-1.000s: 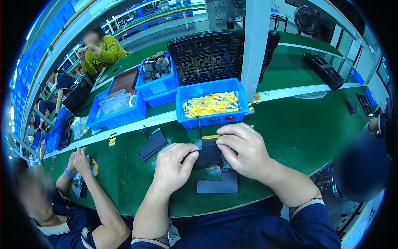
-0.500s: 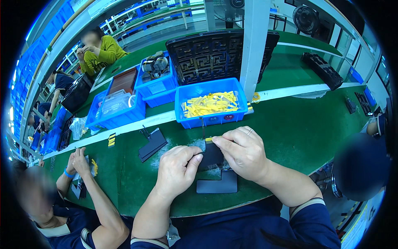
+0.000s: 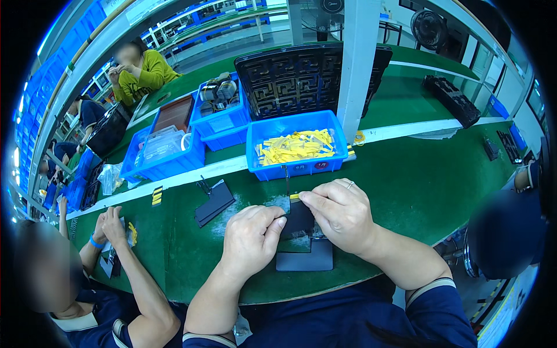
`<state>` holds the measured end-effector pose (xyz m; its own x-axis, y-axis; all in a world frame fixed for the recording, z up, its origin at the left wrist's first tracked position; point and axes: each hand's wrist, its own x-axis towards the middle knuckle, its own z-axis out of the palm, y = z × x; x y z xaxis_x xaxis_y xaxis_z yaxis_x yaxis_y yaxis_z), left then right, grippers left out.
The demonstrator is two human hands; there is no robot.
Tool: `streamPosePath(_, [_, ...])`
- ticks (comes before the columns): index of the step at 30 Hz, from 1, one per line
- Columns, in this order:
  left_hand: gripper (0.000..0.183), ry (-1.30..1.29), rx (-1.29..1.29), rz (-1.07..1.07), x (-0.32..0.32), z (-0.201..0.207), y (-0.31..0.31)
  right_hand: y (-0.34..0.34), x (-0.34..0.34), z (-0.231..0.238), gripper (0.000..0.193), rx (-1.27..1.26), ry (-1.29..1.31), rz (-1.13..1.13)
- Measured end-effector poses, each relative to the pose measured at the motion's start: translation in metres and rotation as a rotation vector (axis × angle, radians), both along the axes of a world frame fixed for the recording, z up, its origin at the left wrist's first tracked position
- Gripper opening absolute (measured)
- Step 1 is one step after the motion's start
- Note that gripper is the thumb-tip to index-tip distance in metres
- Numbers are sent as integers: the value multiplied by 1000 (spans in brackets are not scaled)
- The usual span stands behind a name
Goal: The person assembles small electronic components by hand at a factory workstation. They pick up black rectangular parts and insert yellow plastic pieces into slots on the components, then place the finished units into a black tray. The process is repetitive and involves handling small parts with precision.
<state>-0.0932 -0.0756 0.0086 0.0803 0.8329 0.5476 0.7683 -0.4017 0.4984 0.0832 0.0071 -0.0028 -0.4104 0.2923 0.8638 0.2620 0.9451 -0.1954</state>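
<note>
Between my hands is a flat black L-shaped piece point(image 3: 300, 221), apparently a thin battery pack, raised over the table. A thin dark ribbon point(image 3: 288, 181) sticks up from its far edge. My left hand point(image 3: 250, 239) pinches its left side between thumb and bent fingers. At the far right corner, my right hand point(image 3: 343, 213) has thumb and fingertips pressed onto a small yellow strip point(image 3: 295, 196) along the edge; the fingers hide part of it. Below, nearer my body, a similar dark flat piece point(image 3: 305, 261) lies on the green table point(image 3: 400, 200).
A blue bin point(image 3: 293, 170) of yellow strips stands beyond my hands. More dark flat pieces point(image 3: 214, 204) lie to the left, near a yellow-and-black striped tab point(image 3: 157, 196). Blue bins point(image 3: 165, 168) and a white post point(image 3: 355, 75) stand behind. Co-workers sit at left and right.
My hands keep nearly the same grip on the black piece. The whole view has shifted slightly. At the far left, another person's forearm has come into sight.
</note>
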Motion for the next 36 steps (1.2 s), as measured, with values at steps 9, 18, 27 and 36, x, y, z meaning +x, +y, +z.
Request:
streamPosePath(9, [7, 85, 57, 25, 3, 0, 0, 0, 0, -2, 22, -188, 19, 8])
streamPosePath(18, [7, 49, 62, 27, 2, 0, -1, 1, -2, -2, 25, -16, 28, 24])
streamPosePath(27, [8, 146, 106, 35, 4, -4, -1, -1, -2, -2, 15, -293, 11, 24])
streamPosePath(36, [9, 230, 96, 46, 6, -1, -2, 5, 4, 1, 10, -431, -87, 16])
